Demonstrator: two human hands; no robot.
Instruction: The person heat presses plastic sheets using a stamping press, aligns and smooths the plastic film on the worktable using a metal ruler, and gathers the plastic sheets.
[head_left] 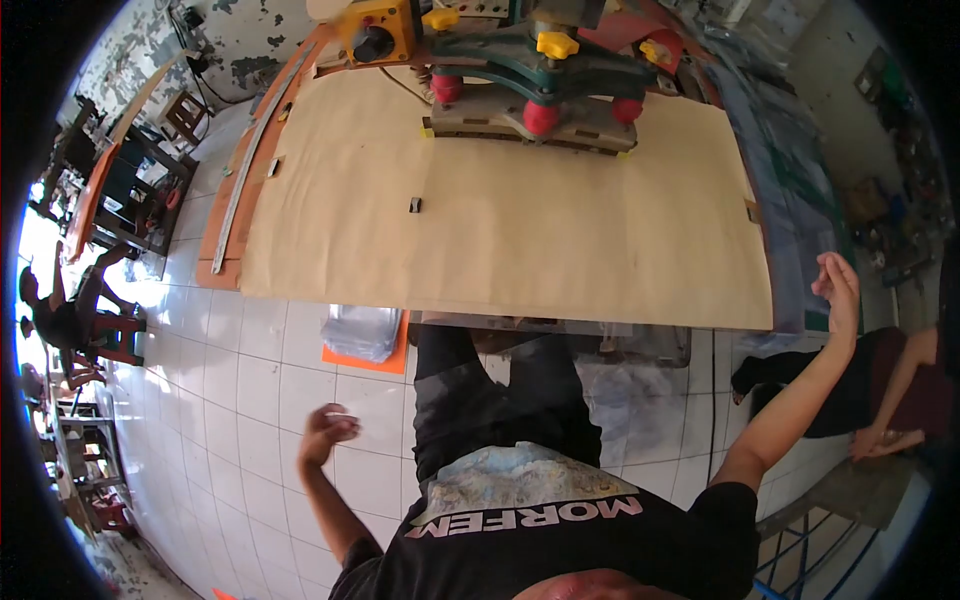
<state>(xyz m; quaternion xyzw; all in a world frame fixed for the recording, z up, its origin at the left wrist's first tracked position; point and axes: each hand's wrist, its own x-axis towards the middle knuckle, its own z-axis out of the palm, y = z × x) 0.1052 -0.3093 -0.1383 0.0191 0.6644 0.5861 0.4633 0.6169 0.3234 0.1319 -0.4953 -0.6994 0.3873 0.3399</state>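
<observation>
My left hand (330,428) hangs over the tiled floor to the left of my lap, fingers loosely curled and slightly apart, with nothing visible in it. Beyond the board's right edge, my right hand (839,288) is raised, its fingers bent and partly apart from the thumb; I see nothing held there. It is nearest to a stack of clear plastic sheets (795,215) on the right of the table. In front of me lies a large tan board (500,245), with a small dark block (415,205) on it. A press head (535,125) with red knobs stands over its far side.
A yellow control box (380,32) sits at the back. A metal ruler (250,175) lies along the left edge. Below the table, plastic packs (362,332) rest on an orange sheet (370,364). Another person's hands (880,440) are at the right; someone sits far left.
</observation>
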